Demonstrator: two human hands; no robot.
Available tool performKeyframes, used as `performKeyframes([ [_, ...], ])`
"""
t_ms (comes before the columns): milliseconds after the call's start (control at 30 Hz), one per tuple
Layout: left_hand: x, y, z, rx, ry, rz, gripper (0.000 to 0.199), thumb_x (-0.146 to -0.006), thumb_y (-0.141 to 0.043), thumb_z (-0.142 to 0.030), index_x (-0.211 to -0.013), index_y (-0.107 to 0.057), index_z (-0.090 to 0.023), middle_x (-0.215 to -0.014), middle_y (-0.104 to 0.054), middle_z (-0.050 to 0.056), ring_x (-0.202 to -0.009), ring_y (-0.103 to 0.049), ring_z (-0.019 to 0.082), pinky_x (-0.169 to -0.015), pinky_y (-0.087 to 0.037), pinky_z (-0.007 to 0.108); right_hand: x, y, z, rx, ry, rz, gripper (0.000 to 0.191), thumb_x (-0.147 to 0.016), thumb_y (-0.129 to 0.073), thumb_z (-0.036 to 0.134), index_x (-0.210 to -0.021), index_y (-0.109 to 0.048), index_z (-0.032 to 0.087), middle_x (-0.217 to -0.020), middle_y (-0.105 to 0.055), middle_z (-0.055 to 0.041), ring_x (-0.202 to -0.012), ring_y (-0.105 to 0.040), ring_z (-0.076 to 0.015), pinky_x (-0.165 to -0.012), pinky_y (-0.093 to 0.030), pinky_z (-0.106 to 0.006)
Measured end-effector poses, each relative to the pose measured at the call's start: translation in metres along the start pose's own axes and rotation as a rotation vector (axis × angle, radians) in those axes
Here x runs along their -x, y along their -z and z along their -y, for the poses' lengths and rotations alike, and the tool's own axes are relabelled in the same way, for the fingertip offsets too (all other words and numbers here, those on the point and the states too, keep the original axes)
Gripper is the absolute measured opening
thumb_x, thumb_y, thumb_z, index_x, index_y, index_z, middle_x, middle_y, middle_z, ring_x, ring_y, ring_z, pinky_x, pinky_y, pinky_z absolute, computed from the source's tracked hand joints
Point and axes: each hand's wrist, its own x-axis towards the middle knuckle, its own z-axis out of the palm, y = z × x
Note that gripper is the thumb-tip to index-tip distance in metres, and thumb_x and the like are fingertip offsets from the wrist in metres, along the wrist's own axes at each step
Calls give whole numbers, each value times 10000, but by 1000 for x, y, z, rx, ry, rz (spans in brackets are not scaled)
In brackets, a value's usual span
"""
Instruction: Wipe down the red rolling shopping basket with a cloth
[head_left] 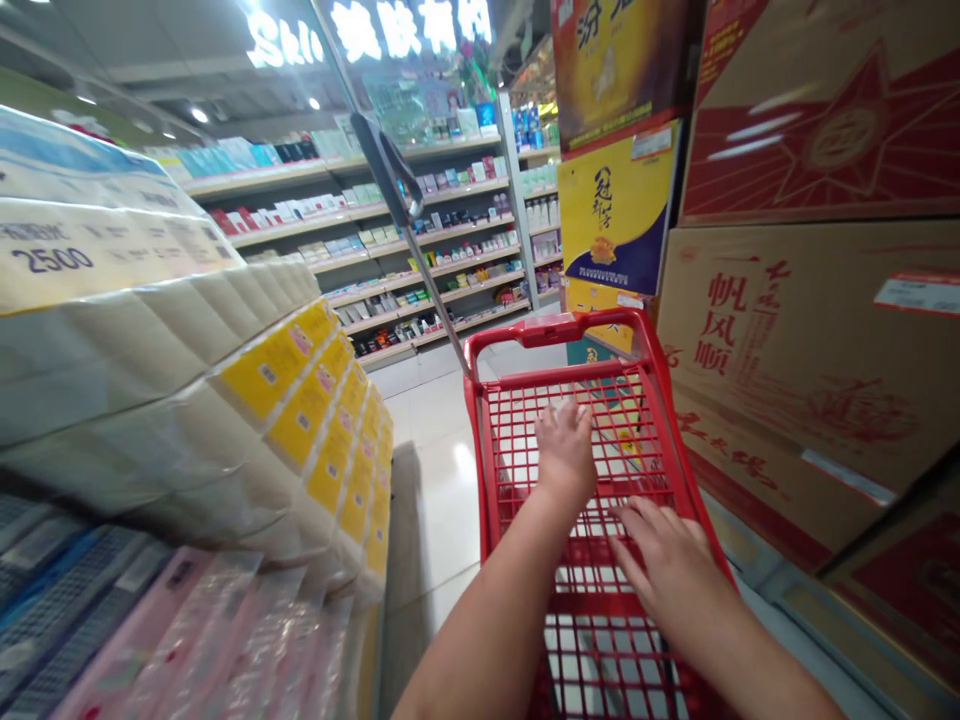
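Note:
A red rolling shopping basket (495, 500) with mesh walls stands right in front of me, its inside bare except for the mesh. Over its far part reaches my left hand (566, 450), fingers slightly bent and apart, with nothing visible in them. Lower and to the right, my right hand (664, 555) is held over the basket with its fingers spread, also without an object. Whether either hand touches the mesh, I cannot tell. From the basket's far left corner a metal pull rod rises to a dark grey handle (384, 168), which neither hand holds.
At left are stacked tissue packs (315, 420) with yellow labels, and pink plastic-wrapped packs (180, 640) below. Large cartons (810, 330) line the right side, beside a yellow box (615, 210). Shelves (442, 235) of small goods stand beyond the tiled floor (435, 480).

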Motion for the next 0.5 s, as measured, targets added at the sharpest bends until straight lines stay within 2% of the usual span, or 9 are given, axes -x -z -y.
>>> performKeyframes([
  [67,-3,-2,8,31,-14,-58,613,-682,-547,-9,-1276,-552,-158,-1336,-514,159,-1274,-413,342,-1060,-375,576,0,0,-1,-3,-4,1,257,-924,-464,258,-1107,-636,203,-1174,-624,-106,-1026,-587,-253,-880,-416,-418],
  [167,-8,-4,26,99,105,-232,534,-784,-415,24,-1273,-559,-137,-1337,-506,178,-1292,-427,294,-1054,-417,516,0,-1,-4,-13,-3,-2,287,-931,-454,259,-1162,-616,210,-1214,-609,-102,-1050,-582,-246,-887,-417,-417],
  [233,-9,-7,29,141,156,-280,503,-821,-384,18,-1268,-563,-126,-1331,-506,187,-1282,-449,283,-1038,-443,480,1,-3,-7,-10,-2,-11,289,-931,-452,259,-1163,-619,215,-1209,-614,-100,-1057,-582,-245,-880,-420,-415],
  [300,-8,-10,22,162,97,-251,492,-817,-411,18,-1246,-582,-150,-1315,-526,158,-1255,-475,267,-1036,-451,452,1,-7,-13,-3,18,-28,279,-924,-461,273,-1137,-634,225,-1182,-631,-95,-1037,-595,-244,-848,-432,-403],
  [400,-6,-11,8,159,-66,-167,477,-793,-484,10,-1203,-613,-198,-1281,-565,103,-1197,-508,248,-1017,-468,428,2,-12,-21,5,53,-51,272,-910,-483,304,-1120,-645,245,-1150,-650,-88,-997,-617,-241,-792,-450,-382],
  [433,-6,-9,7,154,-87,-156,470,-793,-495,6,-1194,-619,-205,-1274,-572,98,-1181,-515,246,-1006,-474,429,2,-12,-22,6,55,-54,273,-908,-484,309,-1118,-648,249,-1149,-651,-88,-990,-620,-240,-786,-453,-380],
  [500,-8,-5,11,149,-40,-186,449,-815,-481,-5,-1187,-626,-210,-1263,-578,107,-1158,-530,249,-985,-484,444,2,-12,-21,5,38,-56,280,-909,-476,304,-1120,-650,247,-1161,-647,-94,-996,-617,-242,-801,-456,-387],
])
